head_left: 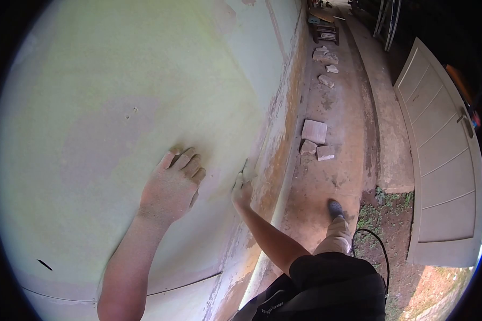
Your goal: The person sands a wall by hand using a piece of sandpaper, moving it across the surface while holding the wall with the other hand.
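Note:
Pale dust covers my left hand point(174, 184), which presses against the greenish-white wall point(209, 80) with its back towards me. Its fingers are bent and close together; the palm is hidden, and what it may hold cannot be made out. Lower down on the wall, to the right, my right hand point(242, 192) is closed around a thin dark object point(245, 165), seen almost edge-on against the surface. Faint purplish patches and small holes point(131, 112) mark the wall above my left hand.
Stone blocks point(314, 131) and broken pieces point(326, 81) lie on the concrete floor point(348, 112). At the right stands a white panelled door point(447, 160). A black cable point(383, 246) curves near my leg, and a shoe point(335, 208) shows on the floor.

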A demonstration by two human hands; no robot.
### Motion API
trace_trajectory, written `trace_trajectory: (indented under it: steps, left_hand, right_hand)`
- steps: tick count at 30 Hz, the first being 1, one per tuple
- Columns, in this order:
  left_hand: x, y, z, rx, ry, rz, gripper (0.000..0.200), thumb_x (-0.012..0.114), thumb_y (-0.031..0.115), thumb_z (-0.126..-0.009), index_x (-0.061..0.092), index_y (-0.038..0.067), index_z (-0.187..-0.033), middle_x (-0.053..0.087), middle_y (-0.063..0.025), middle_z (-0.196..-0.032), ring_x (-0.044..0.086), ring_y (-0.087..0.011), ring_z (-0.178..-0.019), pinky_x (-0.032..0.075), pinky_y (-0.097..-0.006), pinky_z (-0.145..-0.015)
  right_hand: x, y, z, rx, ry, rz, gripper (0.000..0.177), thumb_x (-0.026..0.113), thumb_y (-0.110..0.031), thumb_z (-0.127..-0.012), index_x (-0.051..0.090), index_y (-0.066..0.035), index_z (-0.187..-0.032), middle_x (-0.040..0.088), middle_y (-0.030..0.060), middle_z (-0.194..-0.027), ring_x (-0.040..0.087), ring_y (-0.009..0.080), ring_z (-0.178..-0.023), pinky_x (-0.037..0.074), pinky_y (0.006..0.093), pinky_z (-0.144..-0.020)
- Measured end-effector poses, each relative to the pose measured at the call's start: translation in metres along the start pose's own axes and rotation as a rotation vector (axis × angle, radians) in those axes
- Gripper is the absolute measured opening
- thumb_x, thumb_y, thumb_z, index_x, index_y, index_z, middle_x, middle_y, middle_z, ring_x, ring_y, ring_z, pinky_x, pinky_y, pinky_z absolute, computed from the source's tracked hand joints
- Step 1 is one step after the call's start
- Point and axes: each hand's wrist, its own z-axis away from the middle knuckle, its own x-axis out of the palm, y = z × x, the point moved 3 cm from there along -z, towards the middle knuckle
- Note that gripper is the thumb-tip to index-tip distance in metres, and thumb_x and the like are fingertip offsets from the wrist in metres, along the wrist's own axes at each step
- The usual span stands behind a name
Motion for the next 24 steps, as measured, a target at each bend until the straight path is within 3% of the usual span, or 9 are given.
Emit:
trace_trajectory:
  steps: [4, 6, 7, 9, 11, 14, 17, 22, 24]
  left_hand:
    - [0.002, 0.002, 0.0, 0.001, -0.018, 0.004, 0.03, 0.064, 0.027, -0.098, 0.069, 0.014, -0.125, 0.06, -0.0011, -0.146, 0.042, -0.0164, -0.149, 0.028, -0.0413, -0.126]
    - [0.002, 0.002, -0.001, -0.005, -0.021, -0.007, 0.03, 0.064, 0.027, -0.098, 0.069, 0.014, -0.124, 0.06, -0.0011, -0.146, 0.042, -0.0165, -0.149, 0.028, -0.0411, -0.126]
    - [0.003, 0.001, 0.0, 0.0, -0.014, -0.014, 0.03, 0.064, 0.027, -0.098, 0.069, 0.014, -0.124, 0.06, -0.0012, -0.146, 0.043, -0.0166, -0.149, 0.029, -0.041, -0.126]
    - [0.003, 0.002, 0.0, 0.001, -0.003, -0.012, 0.03, 0.064, 0.027, -0.098, 0.07, 0.014, -0.124, 0.06, -0.0012, -0.146, 0.043, -0.0166, -0.148, 0.029, -0.0409, -0.126]
    - [0.003, 0.003, 0.0, 0.001, -0.006, -0.011, 0.03, 0.064, 0.027, -0.097, 0.07, 0.014, -0.124, 0.061, -0.0012, -0.146, 0.044, -0.0167, -0.148, 0.03, -0.0407, -0.125]
    - [0.005, 0.004, 0.002, 0.011, 0.006, -0.01, 0.031, 0.065, 0.027, -0.097, 0.07, 0.014, -0.124, 0.061, -0.001, -0.145, 0.045, -0.0167, -0.147, 0.03, -0.0406, -0.125]
    - [0.009, 0.006, 0.003, 0.025, 0.013, -0.007, 0.032, 0.065, 0.026, -0.096, 0.069, 0.014, -0.125, 0.061, -0.0009, -0.145, 0.045, -0.0165, -0.147, 0.031, -0.0405, -0.124]
    - [0.012, 0.008, 0.003, 0.026, 0.03, 0.013, 0.029, 0.065, 0.026, -0.095, 0.07, 0.013, -0.121, 0.063, -0.0014, -0.14, 0.047, -0.017, -0.145, 0.031, -0.0404, -0.124]
    - [0.01, 0.006, 0.001, 0.018, 0.047, 0.025, 0.029, 0.065, 0.025, -0.095, 0.07, 0.013, -0.12, 0.064, -0.0017, -0.139, 0.048, -0.0172, -0.144, 0.031, -0.0405, -0.124]
  right_hand:
    - [-0.015, -0.025, -0.054, 0.093, 0.094, 0.088, 0.047, 0.052, -0.034, -0.111, 0.071, 0.008, -0.104, 0.074, 0.0264, -0.098, 0.071, 0.0439, -0.093, 0.052, 0.0487, -0.082]
    - [-0.021, -0.028, -0.069, 0.283, -0.2, 0.225, 0.04, 0.05, -0.024, -0.111, 0.063, 0.004, -0.137, 0.068, 0.0294, -0.129, 0.067, 0.0445, -0.115, 0.053, 0.045, -0.096]
    - [-0.026, -0.031, -0.061, 0.279, -0.202, 0.236, 0.04, 0.05, -0.024, -0.111, 0.063, 0.004, -0.137, 0.068, 0.0294, -0.129, 0.067, 0.0445, -0.115, 0.053, 0.045, -0.096]
    - [-0.034, -0.049, -0.021, -0.047, -0.162, 0.225, 0.041, 0.052, -0.02, -0.11, 0.059, 0.003, -0.144, 0.068, 0.0287, -0.13, 0.068, 0.0446, -0.114, 0.055, 0.0451, -0.092]
    - [-0.041, -0.079, 0.026, -0.437, 0.074, -0.036, 0.03, 0.06, -0.021, -0.107, 0.072, 0.005, -0.105, 0.073, 0.0272, -0.097, 0.071, 0.0411, -0.091, 0.053, 0.0447, -0.077]
    - [-0.041, -0.075, 0.039, -0.465, 0.097, 0.023, 0.028, 0.062, -0.021, -0.105, 0.073, 0.004, -0.101, 0.072, 0.0266, -0.087, 0.07, 0.0411, -0.079, 0.051, 0.0457, -0.07]
    - [-0.033, -0.056, 0.006, -0.088, 0.01, 0.256, 0.028, 0.064, -0.023, -0.104, 0.073, 0.003, -0.097, 0.071, 0.0259, -0.08, 0.068, 0.0419, -0.073, 0.049, 0.047, -0.067]
    - [-0.026, -0.004, -0.077, 0.122, 0.007, 0.308, 0.028, 0.066, -0.024, -0.104, 0.073, 0.002, -0.1, 0.069, 0.0237, -0.077, 0.069, 0.0401, -0.073, 0.05, 0.0461, -0.067]
    - [-0.032, -0.034, -0.052, -0.163, 0.025, 0.192, 0.027, 0.066, -0.023, -0.104, 0.073, 0.003, -0.102, 0.069, 0.0236, -0.079, 0.069, 0.0392, -0.072, 0.05, 0.0457, -0.068]
